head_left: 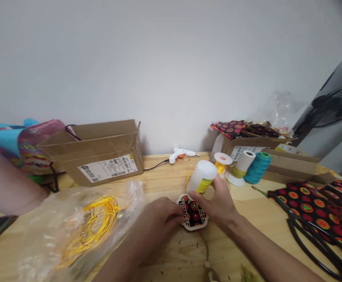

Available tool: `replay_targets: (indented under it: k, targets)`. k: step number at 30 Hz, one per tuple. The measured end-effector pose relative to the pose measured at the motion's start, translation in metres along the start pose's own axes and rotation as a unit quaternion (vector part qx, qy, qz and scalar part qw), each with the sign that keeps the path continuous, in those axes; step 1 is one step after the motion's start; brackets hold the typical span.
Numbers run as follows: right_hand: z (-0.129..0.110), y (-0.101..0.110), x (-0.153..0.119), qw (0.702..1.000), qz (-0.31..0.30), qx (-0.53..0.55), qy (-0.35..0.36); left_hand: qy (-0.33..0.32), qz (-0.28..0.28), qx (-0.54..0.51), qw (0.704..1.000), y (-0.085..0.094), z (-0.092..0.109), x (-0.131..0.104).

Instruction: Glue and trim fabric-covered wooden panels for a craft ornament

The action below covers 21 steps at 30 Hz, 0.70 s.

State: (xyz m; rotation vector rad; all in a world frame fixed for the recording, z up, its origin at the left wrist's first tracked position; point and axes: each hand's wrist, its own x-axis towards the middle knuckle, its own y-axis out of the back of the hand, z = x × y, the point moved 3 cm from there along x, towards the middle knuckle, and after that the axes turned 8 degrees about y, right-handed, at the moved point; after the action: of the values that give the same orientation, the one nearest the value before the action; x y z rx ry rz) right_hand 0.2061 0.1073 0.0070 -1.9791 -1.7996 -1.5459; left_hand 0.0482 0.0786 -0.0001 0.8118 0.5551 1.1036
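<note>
My right hand is wrapped round a white plastic bottle with a yellow-green label, which is tilted with its base up. The lower end of the bottle is hidden by the hand, just over a wooden-framed ornament with dark flowered cloth and a lattice pattern. At the ornament's left edge, the fingers of my left hand are pressed together, holding it on the table. From its lower edge runs a green cord with a tassel.
Behind stand a cardboard box, a white glue gun and several thread spools. At left, a plastic bag holds yellow cords. Flowered cloth and black-handled scissors lie at right.
</note>
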Motion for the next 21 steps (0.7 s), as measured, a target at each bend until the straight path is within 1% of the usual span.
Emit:
replay_targets:
  k: [4, 11, 17, 21]
  targets:
    - [0.0032, -0.0039, -0.0014, 0.998, -0.028, 0.044, -0.03, 0.0, -0.002, -0.012, 1.0, -0.0002, -0.0002, -0.0002]
    - [0.0033, -0.0078, -0.0026, 0.997, -0.052, 0.055, -0.032, -0.001, 0.006, -0.021, 1.0, -0.0002, -0.0011, -0.0003]
    - [-0.0008, -0.0064, -0.0015, 0.998, -0.053, 0.041, -0.023, 0.004, 0.003, -0.021, 1.0, 0.0009, 0.0006, -0.0009]
    - [0.0023, -0.0042, -0.0022, 0.997, -0.024, 0.064, -0.047, -0.003, 0.002, -0.014, 1.0, 0.001, 0.0008, -0.0012]
